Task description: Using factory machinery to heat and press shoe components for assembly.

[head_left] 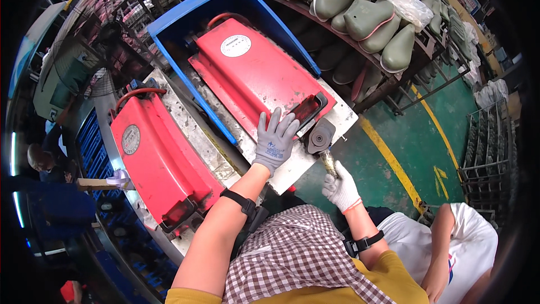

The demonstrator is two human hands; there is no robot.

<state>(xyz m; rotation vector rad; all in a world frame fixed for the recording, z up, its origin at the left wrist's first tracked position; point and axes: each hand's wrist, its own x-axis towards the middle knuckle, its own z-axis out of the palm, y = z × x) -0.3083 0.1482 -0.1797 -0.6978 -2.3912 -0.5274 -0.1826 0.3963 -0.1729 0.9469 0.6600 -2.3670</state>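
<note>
My left hand, in a grey glove, lies with its fingers spread at the near end of a red machine cover. The cover has a white round label and a black loop handle at its near right corner. My right hand, in a white knit glove, is wrapped round a short lever handle that looks bound in yellowish wrapping. That handle runs up to a dark grey round hub at the corner of the pale metal base.
A blue open-fronted housing surrounds the machine's far end. Left of it stands a second red machine. Grey-green clog-shaped shoes crowd a rack at the upper right. A person in a white shirt is close on my right. Yellow lines mark the green floor.
</note>
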